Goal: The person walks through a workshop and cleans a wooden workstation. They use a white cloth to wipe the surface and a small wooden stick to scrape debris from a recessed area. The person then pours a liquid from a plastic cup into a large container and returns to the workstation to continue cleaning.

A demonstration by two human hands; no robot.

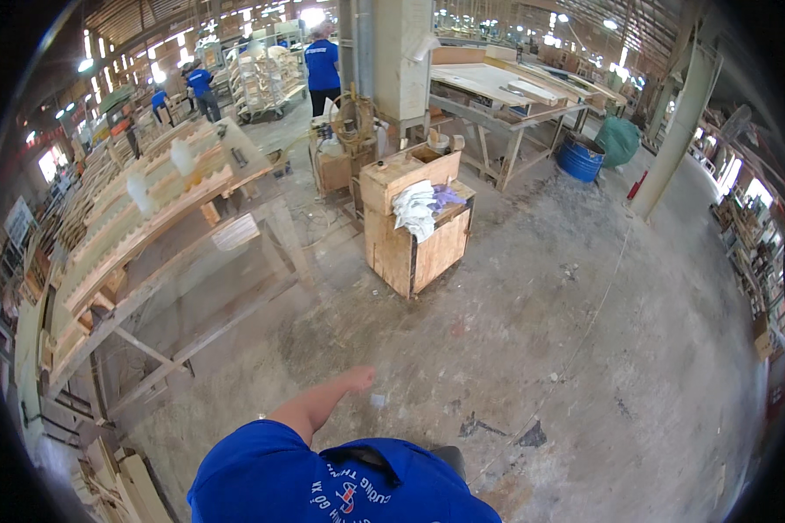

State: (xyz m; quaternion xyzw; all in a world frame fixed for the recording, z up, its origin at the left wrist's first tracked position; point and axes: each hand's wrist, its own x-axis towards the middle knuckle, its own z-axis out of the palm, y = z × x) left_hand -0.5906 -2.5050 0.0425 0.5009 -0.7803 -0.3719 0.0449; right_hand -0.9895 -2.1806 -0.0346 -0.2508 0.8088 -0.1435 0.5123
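My left hand (358, 377) is held out in front of my body above the concrete floor (515, 349), with its fingers curled in. Nothing shows in it, and it touches nothing. My right hand is out of sight. Ahead of me stands a wooden cabinet (391, 254), the nearest piece of furniture in front of my left hand. A white cloth (415, 211) and a purple cloth (447, 198) hang over its top edge.
At left a long workbench (161, 228) carries rows of scalloped wooden strips and two plastic bottles. Behind the cabinet rises a pillar (403, 61). A panel-laden table (480, 84), a blue drum (579, 159) and a green sack (619, 141) are farther right. Several people work behind.
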